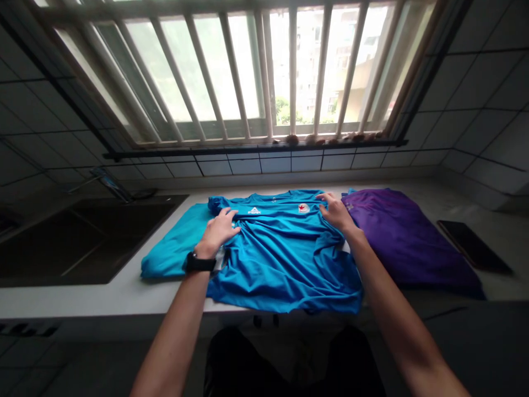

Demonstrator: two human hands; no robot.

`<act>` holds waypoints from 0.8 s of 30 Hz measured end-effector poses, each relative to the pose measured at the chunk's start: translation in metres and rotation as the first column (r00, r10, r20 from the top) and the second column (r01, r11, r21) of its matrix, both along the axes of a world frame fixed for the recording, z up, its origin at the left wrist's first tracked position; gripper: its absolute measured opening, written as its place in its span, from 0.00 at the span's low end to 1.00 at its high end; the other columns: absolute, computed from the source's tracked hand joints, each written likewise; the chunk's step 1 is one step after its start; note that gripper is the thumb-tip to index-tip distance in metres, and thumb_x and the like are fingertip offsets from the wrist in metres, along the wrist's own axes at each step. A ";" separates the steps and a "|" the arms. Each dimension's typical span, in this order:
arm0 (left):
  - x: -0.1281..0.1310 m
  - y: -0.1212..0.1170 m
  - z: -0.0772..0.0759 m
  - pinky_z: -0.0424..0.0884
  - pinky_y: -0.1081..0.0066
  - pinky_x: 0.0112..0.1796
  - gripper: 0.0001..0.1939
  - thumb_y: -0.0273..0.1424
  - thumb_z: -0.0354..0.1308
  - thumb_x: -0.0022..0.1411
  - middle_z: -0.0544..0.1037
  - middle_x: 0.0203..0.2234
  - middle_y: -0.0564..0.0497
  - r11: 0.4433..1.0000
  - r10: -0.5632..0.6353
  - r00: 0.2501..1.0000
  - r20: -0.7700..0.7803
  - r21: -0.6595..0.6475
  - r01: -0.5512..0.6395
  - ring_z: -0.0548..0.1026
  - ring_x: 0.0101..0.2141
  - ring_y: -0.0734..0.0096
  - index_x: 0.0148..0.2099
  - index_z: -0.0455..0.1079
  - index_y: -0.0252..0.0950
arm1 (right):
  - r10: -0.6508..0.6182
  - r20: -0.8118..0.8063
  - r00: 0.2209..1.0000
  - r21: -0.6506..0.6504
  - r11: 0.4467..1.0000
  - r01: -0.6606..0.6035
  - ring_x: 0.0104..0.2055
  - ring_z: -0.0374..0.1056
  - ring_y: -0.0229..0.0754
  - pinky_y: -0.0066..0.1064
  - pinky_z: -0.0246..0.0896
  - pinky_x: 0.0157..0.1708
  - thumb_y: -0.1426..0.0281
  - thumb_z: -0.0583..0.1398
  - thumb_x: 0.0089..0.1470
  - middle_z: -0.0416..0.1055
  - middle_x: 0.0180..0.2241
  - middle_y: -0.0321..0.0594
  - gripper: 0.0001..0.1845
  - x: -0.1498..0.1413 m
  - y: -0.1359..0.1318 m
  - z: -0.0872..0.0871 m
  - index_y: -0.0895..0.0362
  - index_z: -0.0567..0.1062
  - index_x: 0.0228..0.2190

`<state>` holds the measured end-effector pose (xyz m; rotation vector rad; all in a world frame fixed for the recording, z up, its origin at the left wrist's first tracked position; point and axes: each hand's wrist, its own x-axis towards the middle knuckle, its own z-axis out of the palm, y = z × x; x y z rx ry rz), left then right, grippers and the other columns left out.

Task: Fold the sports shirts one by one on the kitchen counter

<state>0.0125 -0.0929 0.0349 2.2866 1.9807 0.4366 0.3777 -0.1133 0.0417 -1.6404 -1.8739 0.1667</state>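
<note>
A blue T-shirt (276, 253) lies on the countertop, collar toward the window, with a white logo and a red-and-white badge on its chest. Its lower half is wrinkled, and its front hem reaches the counter's edge. My left hand (218, 229) rests on the shirt's left side near the sleeve, fingers apart. On the right shoulder of the shirt is my right hand (336, 212), its fingers also spread and touching the cloth. Folded turquoise cloth (173, 248) lies beside the shirt on the left, and folded purple cloth (400, 237) on the right.
A dark sink (124, 242) with a faucet (111, 184) is at the left of the white countertop (136, 300). A dark phone-like slab (473, 245) lies at the right. Behind stands a barred window (248, 77), with small round objects (292, 140) on its sill.
</note>
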 end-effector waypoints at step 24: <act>-0.040 -0.101 0.028 0.75 0.68 0.41 0.15 0.39 0.61 0.60 0.80 0.35 0.51 0.942 -0.300 0.952 0.052 0.174 0.288 0.80 0.36 0.62 0.48 0.71 0.41 | 0.041 0.068 0.997 0.088 0.995 -0.047 0.46 0.75 0.47 0.35 0.68 0.50 0.83 0.55 0.52 0.77 0.44 0.44 0.22 0.010 -0.116 0.027 0.55 0.82 0.42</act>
